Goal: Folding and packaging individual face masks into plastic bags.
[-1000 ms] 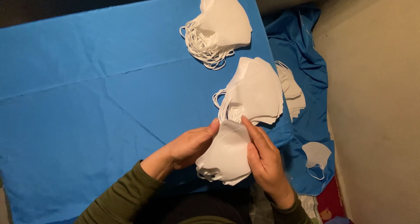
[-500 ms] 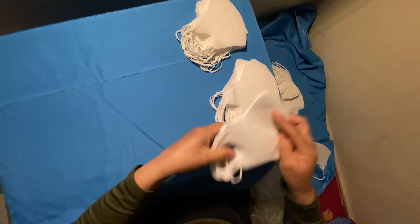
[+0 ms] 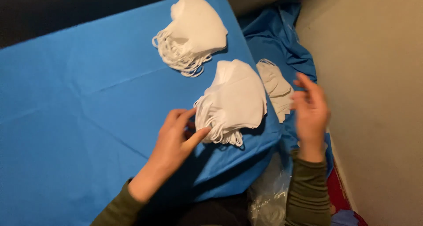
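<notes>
Cloth [image 3: 88,120]: bright blue, plain, faint creases. Near masks [image 3: 233,102], far masks [image 3: 194,32], side masks [image 3: 275,89]: white, plain, white loops. Sleeves [image 3: 308,195]: olive green. Wall [image 3: 374,98]: beige. Bag [image 3: 269,199]: clear. Floor corner [image 3: 337,195]: red.

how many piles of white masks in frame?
3: far pile at the blue table's back edge, middle pile by the left hand, and a small pile off the edge near the right hand. More may be hidden.

Both hands are open and empty: left hand [image 3: 176,135] low with fingers extended, right hand [image 3: 310,111] raised.
</notes>
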